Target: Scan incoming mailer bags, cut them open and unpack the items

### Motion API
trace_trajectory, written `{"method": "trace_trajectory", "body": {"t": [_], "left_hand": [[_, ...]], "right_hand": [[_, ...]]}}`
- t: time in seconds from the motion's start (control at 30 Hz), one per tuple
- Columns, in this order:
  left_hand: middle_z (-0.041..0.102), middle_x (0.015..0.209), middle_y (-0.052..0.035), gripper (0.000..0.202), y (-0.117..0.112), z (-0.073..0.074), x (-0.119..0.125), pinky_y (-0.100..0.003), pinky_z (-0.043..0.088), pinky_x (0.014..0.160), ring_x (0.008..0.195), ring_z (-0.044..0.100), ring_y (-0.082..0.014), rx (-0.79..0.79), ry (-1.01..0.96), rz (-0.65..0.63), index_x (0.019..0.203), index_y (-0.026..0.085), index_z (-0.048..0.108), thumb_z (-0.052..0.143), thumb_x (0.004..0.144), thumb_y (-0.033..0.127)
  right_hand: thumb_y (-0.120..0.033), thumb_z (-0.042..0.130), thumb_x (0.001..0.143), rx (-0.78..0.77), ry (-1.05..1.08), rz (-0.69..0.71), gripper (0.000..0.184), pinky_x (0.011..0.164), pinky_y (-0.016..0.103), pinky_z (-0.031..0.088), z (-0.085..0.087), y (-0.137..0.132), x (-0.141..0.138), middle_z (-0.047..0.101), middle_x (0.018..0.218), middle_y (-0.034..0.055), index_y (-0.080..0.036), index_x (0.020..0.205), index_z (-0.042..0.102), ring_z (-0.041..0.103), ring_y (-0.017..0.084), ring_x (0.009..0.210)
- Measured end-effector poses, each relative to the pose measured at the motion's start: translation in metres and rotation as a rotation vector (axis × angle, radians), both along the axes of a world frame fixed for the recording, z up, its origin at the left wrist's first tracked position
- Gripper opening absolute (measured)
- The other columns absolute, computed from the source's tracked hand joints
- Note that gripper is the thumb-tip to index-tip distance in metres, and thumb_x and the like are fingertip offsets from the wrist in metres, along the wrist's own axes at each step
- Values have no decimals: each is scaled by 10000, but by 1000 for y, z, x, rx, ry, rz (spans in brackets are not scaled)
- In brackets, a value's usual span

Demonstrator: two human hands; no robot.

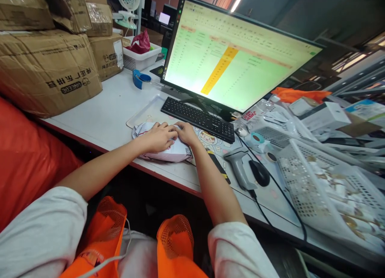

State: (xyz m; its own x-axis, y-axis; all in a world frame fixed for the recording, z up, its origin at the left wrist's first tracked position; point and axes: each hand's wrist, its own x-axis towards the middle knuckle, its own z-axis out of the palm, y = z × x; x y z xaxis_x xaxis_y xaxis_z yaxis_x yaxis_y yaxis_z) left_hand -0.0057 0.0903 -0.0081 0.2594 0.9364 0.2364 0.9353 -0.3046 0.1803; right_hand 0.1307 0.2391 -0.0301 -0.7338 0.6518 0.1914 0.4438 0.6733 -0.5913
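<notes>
The left hand [159, 136] and right hand [187, 132] hide most of the parcel [171, 154]; spreadsheet text on the monitor [231, 57] is too small to read.

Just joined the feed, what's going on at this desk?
A person has their left hand and right hand on a white plastic mailer lying on the desk, just in front of a black keyboard. A handheld barcode scanner lies to the right, below a lit monitor.
</notes>
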Motion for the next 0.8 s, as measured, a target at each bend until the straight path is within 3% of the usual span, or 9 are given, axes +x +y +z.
{"method": "trace_trajectory", "body": {"t": [0.27, 0.43, 0.57, 0.67, 0.8], "left_hand": [[616, 1319, -144, 263, 20, -9, 3, -470, 405, 966, 1180, 526, -322, 107, 53, -40, 1070, 150, 693, 455, 1004, 240], [658, 1185, -146, 233, 12, -10, 2, -422, 422, 944, 1130, 557, -291, 196, 7, -82, 986, 133, 694, 486, 977, 238], [668, 1101, -111, 206, 10, -11, 2, -402, 426, 959, 1085, 578, -269, 190, -41, -114, 1021, 155, 687, 530, 966, 276], [656, 1146, -120, 234, 11, -12, 2, -407, 414, 1001, 1129, 565, -274, 203, -54, -129, 1086, 154, 678, 557, 963, 313], [668, 1020, -107, 235, 12, -9, 4, -393, 408, 984, 1079, 573, -269, 223, 14, -161, 959, 150, 670, 533, 990, 338]], "right_hand": [[-317, 567, 862, -39, 69, -11, 266, 788, 276, 436, -1, 2, -2, 736, 820, 42, -132, 814, 752, 614, 189, 815], [-536, 504, 887, -58, 110, -8, 476, 633, 274, 337, -6, 7, -3, 507, 596, -7, -164, 602, 591, 447, 142, 652], [-722, 481, 833, -109, 120, 3, 604, 572, 291, 246, -10, 20, -4, 312, 563, -31, -203, 529, 428, 301, 117, 606], [-802, 484, 777, -183, 110, 34, 650, 558, 293, 221, -10, 28, -5, 266, 563, -38, -220, 518, 357, 258, 109, 600], [-783, 520, 776, -244, 66, -20, 644, 549, 282, 236, -7, 31, -8, 257, 559, -49, -223, 520, 333, 246, 102, 596]]}}
